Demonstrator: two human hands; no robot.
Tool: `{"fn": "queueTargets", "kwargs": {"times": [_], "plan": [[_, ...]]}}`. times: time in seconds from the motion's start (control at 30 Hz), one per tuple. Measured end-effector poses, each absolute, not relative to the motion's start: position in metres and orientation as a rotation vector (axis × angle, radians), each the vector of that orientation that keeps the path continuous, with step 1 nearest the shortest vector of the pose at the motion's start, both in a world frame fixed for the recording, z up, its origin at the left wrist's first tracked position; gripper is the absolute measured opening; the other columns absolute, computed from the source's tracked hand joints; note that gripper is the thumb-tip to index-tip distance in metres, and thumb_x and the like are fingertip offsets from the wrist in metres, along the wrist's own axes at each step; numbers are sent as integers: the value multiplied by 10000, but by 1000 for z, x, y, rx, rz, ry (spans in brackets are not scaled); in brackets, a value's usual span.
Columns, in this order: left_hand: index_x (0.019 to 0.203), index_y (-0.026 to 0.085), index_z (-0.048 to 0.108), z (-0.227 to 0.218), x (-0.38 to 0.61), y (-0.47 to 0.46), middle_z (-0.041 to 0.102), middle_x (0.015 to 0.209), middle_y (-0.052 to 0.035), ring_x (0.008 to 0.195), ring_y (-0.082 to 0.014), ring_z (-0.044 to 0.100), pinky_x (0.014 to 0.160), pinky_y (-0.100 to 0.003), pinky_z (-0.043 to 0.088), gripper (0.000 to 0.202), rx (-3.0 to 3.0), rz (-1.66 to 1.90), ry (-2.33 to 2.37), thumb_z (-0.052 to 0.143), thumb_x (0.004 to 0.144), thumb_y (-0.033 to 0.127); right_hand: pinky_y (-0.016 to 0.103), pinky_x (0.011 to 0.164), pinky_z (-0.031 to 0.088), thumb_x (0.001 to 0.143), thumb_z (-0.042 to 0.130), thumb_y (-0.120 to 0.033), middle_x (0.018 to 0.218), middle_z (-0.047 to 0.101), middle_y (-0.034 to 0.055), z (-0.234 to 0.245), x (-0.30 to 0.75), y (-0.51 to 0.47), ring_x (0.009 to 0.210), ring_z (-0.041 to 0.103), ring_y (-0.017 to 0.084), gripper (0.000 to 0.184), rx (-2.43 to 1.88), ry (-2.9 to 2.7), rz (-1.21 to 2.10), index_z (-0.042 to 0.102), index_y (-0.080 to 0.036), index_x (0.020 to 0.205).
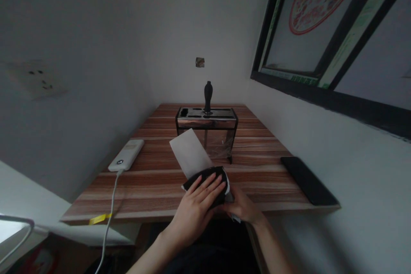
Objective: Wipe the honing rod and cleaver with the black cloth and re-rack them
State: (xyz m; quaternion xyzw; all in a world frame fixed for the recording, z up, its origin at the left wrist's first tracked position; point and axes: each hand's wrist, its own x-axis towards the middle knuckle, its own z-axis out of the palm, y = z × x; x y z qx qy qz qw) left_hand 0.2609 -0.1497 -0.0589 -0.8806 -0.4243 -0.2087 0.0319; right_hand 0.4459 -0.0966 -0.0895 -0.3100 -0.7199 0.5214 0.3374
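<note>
A flat, pale grey rectangular blade that looks like a cleaver (192, 152) slants up and left over the table's front part. A black cloth (221, 173) with white edges covers its lower end. My left hand (201, 201) presses on the cloth from above, fingers long and close together, gripping cloth and blade between them. On the right, my right hand (244, 207) curls round the near end of the cleaver; its grip there is mostly hidden. Just behind the blade stands a knife block (207, 124) with clear sides and a metallic top, a black-handled tool (208, 96) upright in it.
The wood-striped table (263, 180) meets walls on both sides. At left lie a white power bank (126, 155) with a cable (112, 201) hanging over the edge, and a yellow tag (99, 218). A black phone (308, 180) rests at the right edge.
</note>
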Motion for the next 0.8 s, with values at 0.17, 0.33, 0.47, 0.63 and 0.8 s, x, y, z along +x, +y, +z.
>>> {"fn": "queueTargets", "kwargs": {"times": [0.17,0.33,0.47,0.63,0.8], "plan": [[1445,217,250,-58,257,-145,344,1480,-57,1388,-204,250,1109,-465,284,570,-2624,-678,-1330,454,914,192,298,758,486,717,708,-331,926,658,42,-89,446,-98,822,595,178,373,-848,-1842,1453,614,-170,1041],[1438,208,275,-52,244,-130,347,1479,-60,1394,-206,235,1124,-460,244,558,-2528,-738,-1379,438,907,159,204,485,423,684,733,-350,713,547,-10,-93,447,-99,554,490,93,304,-928,-1793,1563,567,-168,862],[1430,210,297,-42,230,-113,363,1472,-64,1396,-199,230,1128,-451,224,537,-2449,-823,-1414,424,911,159,186,455,396,680,725,-385,679,497,-28,-93,446,-100,517,452,71,328,-935,-1766,1613,536,-170,842],[1414,210,325,-25,218,-90,369,1472,-56,1401,-181,217,1134,-446,192,485,-2352,-918,-1475,389,935,187,174,430,371,694,700,-405,645,456,-52,-94,445,-100,479,422,54,329,-923,-1752,1641,508,-175,829],[1403,209,345,-14,212,-74,361,1475,-60,1395,-188,236,1127,-454,194,453,-2251,-999,-1522,366,951,226,166,415,370,700,697,-402,624,441,-69,-97,446,-100,451,421,43,333,-906,-1748,1662,486,-180,833]]}}
